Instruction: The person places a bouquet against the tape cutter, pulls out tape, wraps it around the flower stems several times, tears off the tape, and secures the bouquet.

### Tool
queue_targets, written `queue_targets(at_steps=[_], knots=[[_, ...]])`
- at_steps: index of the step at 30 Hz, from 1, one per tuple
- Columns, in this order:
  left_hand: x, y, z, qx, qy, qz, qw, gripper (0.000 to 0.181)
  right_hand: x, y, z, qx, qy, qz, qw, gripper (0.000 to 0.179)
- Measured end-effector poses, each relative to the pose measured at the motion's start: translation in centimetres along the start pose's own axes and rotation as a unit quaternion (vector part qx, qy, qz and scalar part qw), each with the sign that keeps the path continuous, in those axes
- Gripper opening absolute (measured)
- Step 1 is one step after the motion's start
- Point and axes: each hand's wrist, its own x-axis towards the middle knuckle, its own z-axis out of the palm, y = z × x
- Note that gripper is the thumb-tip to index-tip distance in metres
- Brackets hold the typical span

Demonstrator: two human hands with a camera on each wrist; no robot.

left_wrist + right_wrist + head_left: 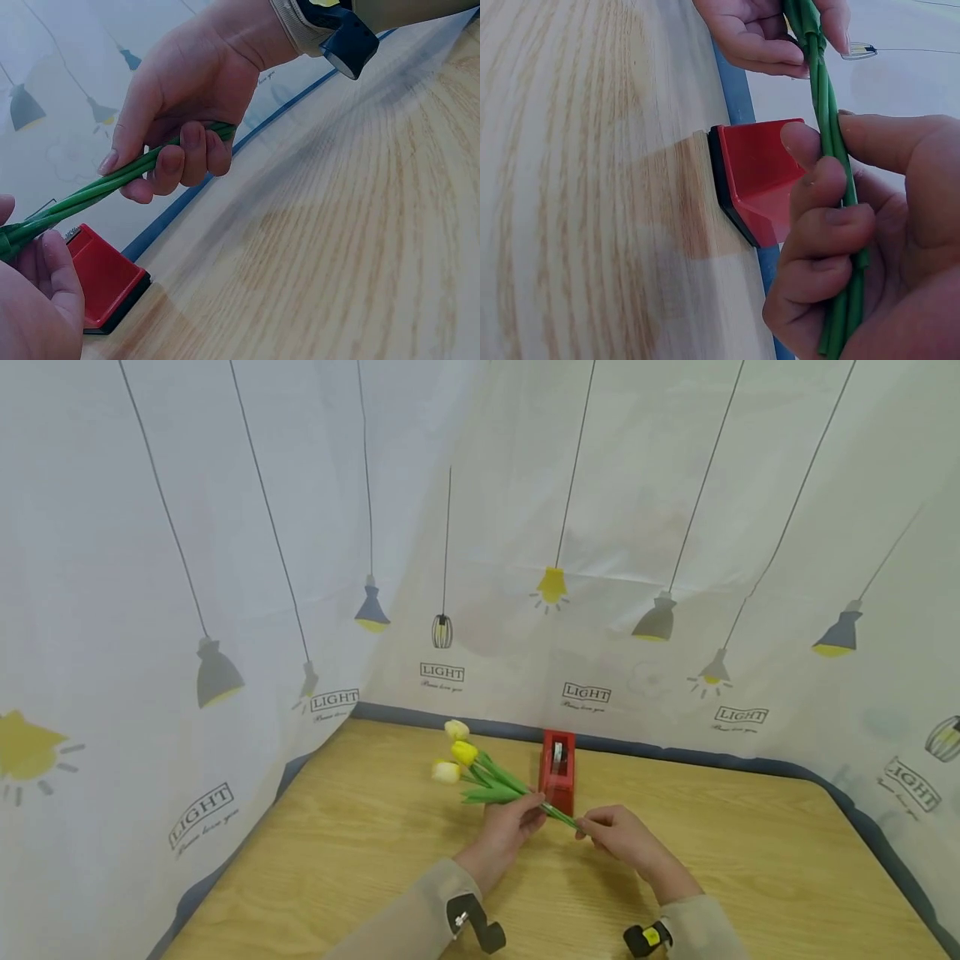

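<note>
A small bunch of tulips [464,752] with yellow and whitish heads is held over the table, blooms toward the back left. My left hand [504,832] grips the bundle just below the green leaves [491,794]. Lower down, the fingers of my right hand [611,837] curl round the bare green stems [825,105], which lie twisted together in the right wrist view. Stem ends poke out past the right palm there. Right behind the hands stands a red tape dispenser [558,772], partly overlapped by the left fingers and the stems.
The wooden table [337,860] has a dark blue border [675,757] along its back. Beyond it hangs a pale curtain [495,635] printed with lamps. Black wrist cameras [476,924] are strapped over the sleeves [420,910].
</note>
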Motion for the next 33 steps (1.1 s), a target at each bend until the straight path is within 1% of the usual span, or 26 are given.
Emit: queue_targets(at_steps=[4, 9, 12, 16, 19, 22, 26, 29, 33], knots=[[-0.07, -0.03, -0.07, -0.006, 0.001, -0.001, 1.0000, 0.009, 0.00, 0.10, 0.06, -0.006, 0.004, -0.003, 1.0000, 0.030], [-0.14, 0.07, 0.13, -0.013, 0.012, -0.010, 0.9998, 0.010, -0.06, 0.10, 0.01, -0.013, 0.005, -0.007, 0.9999, 0.029], [-0.16, 0.15, 0.24, -0.016, 0.015, -0.010, 0.9997, 0.007, -0.10, 0.02, 0.02, -0.009, -0.003, -0.003, 1.0000, 0.031], [-0.12, 0.20, 0.20, -0.009, 0.012, -0.005, 0.9999, 0.004, -0.14, 0.00, 0.07, 0.011, -0.027, 0.002, 0.9996, 0.039], [-0.01, 0.13, 0.08, -0.001, 0.008, -0.004, 1.0000, 0.007, -0.21, 0.05, 0.16, 0.023, -0.034, 0.011, 0.9991, 0.048], [0.04, 0.00, -0.01, 0.005, 0.002, -0.004, 1.0000, 0.008, -0.31, 0.08, 0.31, 0.030, -0.027, 0.032, 0.9987, 0.056], [-0.09, -0.07, -0.03, 0.013, -0.012, -0.003, 0.9998, 0.015, -0.48, -0.07, 0.45, 0.034, -0.023, 0.059, 0.9974, 0.063], [-0.30, -0.02, 0.01, 0.017, -0.021, -0.003, 0.9996, 0.019, -0.53, -0.16, 0.48, 0.032, -0.020, 0.066, 0.9971, 0.065], [-0.30, -0.01, 0.05, 0.014, -0.031, 0.000, 0.9994, 0.019, -0.38, -0.14, 0.53, 0.006, -0.001, 0.058, 0.9983, 0.061]])
